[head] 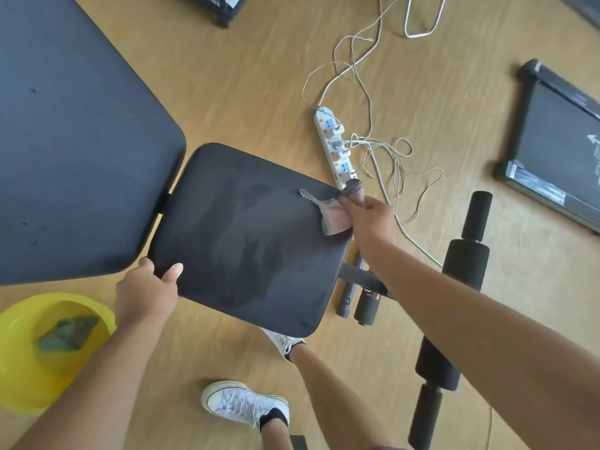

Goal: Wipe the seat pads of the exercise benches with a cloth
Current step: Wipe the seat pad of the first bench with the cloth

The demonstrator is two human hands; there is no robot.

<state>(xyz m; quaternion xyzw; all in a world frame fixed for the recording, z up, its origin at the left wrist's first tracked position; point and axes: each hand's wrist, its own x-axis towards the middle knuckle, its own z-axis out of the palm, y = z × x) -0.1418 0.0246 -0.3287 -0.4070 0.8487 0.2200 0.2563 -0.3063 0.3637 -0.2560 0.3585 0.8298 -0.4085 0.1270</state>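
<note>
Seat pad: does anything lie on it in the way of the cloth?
Nothing visible does. The right hand holds the cloth at the right edge of the seat pad; the surface is bare except where the left hand grips its left corner.

Matt black seat pad [246,235], woven mesh cloth [328,212], wood-grain floor [259,76].

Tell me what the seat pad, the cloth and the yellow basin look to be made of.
Seat pad: looks like dark padded vinyl or faux leather, matte; damp wipe streaks sit on its surface rather than soaking in.
Cloth: soft woven fabric, pinkish with a checked grey edge; it folds and crumples limply.
Basin: most likely moulded plastic, glossy yellow with a smooth rounded rim.
</note>
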